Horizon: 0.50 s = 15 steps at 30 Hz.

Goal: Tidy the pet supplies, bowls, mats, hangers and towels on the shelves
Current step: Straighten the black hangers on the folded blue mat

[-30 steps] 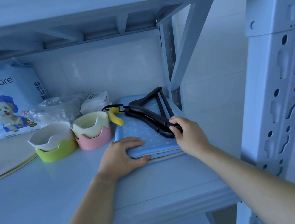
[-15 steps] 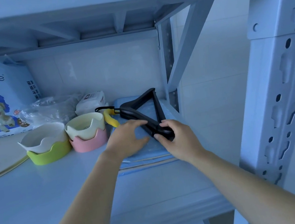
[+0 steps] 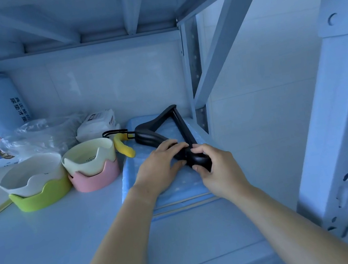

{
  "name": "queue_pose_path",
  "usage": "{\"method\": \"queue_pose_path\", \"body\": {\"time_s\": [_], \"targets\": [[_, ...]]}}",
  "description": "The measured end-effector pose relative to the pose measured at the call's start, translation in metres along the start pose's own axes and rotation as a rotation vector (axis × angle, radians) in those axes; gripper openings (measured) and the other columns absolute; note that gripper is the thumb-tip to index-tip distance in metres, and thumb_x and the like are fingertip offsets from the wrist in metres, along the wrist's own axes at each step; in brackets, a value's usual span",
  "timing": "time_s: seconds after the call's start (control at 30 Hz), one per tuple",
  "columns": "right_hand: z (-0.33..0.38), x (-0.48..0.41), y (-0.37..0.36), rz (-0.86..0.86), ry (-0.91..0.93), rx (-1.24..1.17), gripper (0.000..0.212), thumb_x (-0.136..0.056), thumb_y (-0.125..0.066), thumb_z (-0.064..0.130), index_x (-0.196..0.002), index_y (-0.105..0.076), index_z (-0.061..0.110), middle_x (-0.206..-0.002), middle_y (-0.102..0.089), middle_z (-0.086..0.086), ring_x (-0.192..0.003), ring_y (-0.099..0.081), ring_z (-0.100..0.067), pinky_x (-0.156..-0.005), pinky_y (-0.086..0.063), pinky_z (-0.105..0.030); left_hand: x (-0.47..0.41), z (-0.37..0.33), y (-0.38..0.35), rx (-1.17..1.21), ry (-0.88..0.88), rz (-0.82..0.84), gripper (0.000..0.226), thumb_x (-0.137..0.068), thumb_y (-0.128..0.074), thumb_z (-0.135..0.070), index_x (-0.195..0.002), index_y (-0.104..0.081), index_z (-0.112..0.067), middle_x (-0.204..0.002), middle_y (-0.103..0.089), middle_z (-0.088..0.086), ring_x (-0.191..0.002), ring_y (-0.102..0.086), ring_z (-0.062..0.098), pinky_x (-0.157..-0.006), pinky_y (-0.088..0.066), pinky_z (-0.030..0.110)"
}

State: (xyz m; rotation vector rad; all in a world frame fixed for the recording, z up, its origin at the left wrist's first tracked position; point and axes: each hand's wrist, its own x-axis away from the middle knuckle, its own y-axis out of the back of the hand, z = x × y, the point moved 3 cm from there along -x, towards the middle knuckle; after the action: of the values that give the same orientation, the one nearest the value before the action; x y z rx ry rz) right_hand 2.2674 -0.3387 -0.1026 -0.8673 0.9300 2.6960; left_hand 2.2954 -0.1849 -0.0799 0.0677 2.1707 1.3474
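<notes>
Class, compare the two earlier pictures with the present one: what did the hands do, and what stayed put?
The left hand left the front edge of the mat and moved back and right onto the hangers, gripping them beside the right hand. The right hand kept its grip on their near end. Mat, hangers and bowls stayed put.

Left hand [image 3: 161,169] and right hand [image 3: 218,170] both grip black plastic hangers [image 3: 149,135] lying on folded blue dotted cloth [image 3: 182,186], right end of white metal shelf [image 3: 49,247]; cream bowl in pink stand [image 3: 95,178] just left of the cloth
</notes>
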Motion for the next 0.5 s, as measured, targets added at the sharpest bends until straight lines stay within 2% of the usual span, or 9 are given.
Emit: {"method": "queue_pose_path", "body": {"time_s": [0.13, 0.27, 0.33, 0.43, 0.5], "targets": [[-0.002, -0.001, 0.001, 0.015, -0.007, -0.036, 0.034, -0.085, -0.063, 0.007, -0.115, -0.058, 0.02, -0.126, -0.057, 0.013, -0.092, -0.047, 0.022, -0.075, -0.029, 0.009, 0.004, -0.002, -0.002, -0.025, -0.009, 0.027, 0.046, -0.096, -0.046, -0.036, -0.14, -0.034, -0.039, -0.149, -0.028, -0.013, -0.132, -0.036, 0.013, -0.099, -0.042, 0.033], [-0.001, -0.001, 0.003, -0.049, 0.0, -0.075, 0.031, -0.081, -0.069, 0.019, -0.11, -0.061, 0.023, -0.116, -0.057, 0.018, -0.101, -0.05, 0.01, -0.077, -0.03, 0.006, 0.009, -0.001, 0.002, -0.008, -0.009, 0.007, 0.051, -0.096, -0.044, -0.039, -0.143, -0.026, -0.041, -0.151, -0.026, -0.013, -0.136, -0.029, 0.011, -0.104, -0.038, 0.032], [0.001, 0.0, 0.004, -0.095, 0.016, -0.074, 0.031, -0.08, -0.07, 0.026, -0.11, -0.063, 0.022, -0.117, -0.056, 0.015, -0.104, -0.05, 0.009, -0.082, -0.032, 0.003, 0.012, 0.0, 0.004, 0.001, -0.025, -0.014, 0.049, -0.095, -0.045, -0.038, -0.142, -0.031, -0.039, -0.15, -0.027, -0.013, -0.135, -0.03, 0.009, -0.104, -0.034, 0.026], [0.002, -0.001, 0.005, -0.14, 0.016, -0.048, 0.031, -0.081, -0.069, 0.024, -0.11, -0.063, 0.015, -0.116, -0.06, 0.005, -0.104, -0.056, -0.002, -0.086, -0.037, -0.004, 0.013, -0.001, 0.004, -0.007, -0.033, -0.024, 0.045, -0.095, -0.046, -0.037, -0.139, -0.038, -0.037, -0.149, -0.028, -0.014, -0.134, -0.031, 0.009, -0.1, -0.034, 0.023], [0.002, 0.0, 0.005, -0.148, 0.004, -0.03, 0.033, -0.08, -0.07, 0.023, -0.11, -0.062, 0.012, -0.112, -0.06, 0.003, -0.092, -0.053, 0.009, -0.08, -0.033, 0.002, 0.013, 0.0, 0.003, -0.012, -0.033, -0.025, 0.044, -0.095, -0.047, -0.037, -0.139, -0.039, -0.037, -0.149, -0.028, -0.015, -0.134, -0.031, 0.009, -0.101, -0.036, 0.025]]}}
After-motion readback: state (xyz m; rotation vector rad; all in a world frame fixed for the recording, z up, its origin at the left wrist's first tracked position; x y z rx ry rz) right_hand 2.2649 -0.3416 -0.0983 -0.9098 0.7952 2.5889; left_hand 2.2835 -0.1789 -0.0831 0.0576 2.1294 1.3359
